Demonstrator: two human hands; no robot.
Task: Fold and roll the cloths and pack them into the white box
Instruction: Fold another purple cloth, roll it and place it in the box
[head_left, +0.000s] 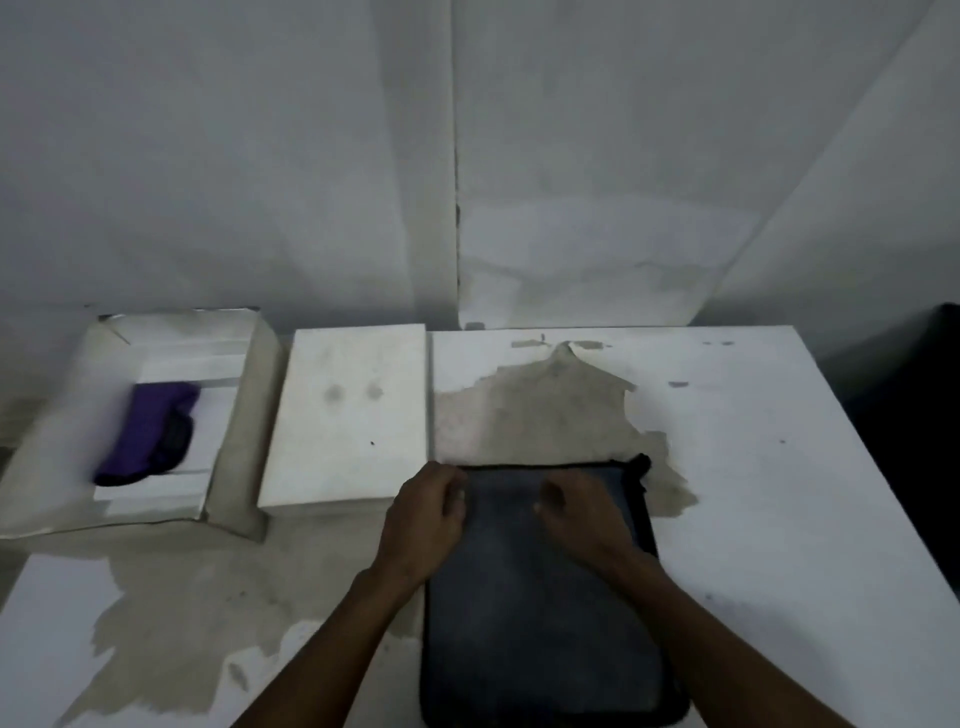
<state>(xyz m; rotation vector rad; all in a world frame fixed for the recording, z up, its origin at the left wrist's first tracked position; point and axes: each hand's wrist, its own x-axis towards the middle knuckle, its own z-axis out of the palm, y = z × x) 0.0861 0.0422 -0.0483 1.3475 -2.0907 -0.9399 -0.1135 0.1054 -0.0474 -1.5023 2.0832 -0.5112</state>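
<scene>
I see a dark grey cloth (545, 613) lying flat on the white worktop (779, 519), folded into a long strip running away from me. My left hand (428, 512) sits at the strip's far left corner, its grip curled and pinching the edge. My right hand (582, 519) rests on the cloth near the far edge, fingers bent down onto the fabric; I cannot tell whether that grip pinches the cloth or only presses it.

To the left, well apart from the cloth, stands the white box (228, 415), open, with a rolled purple cloth (150, 431) inside and a darker roll (179, 441) touching its right side. Between the box and my hands lies a flat white lid (348, 415), its near corner just beside my left hand.

The worktop's white covering is torn away in patches, showing a dull grey-brown surface (545, 410) beyond the cloth and another at the near left. White sheeting (623, 156) hangs behind. I can read no writing or labels anywhere.
</scene>
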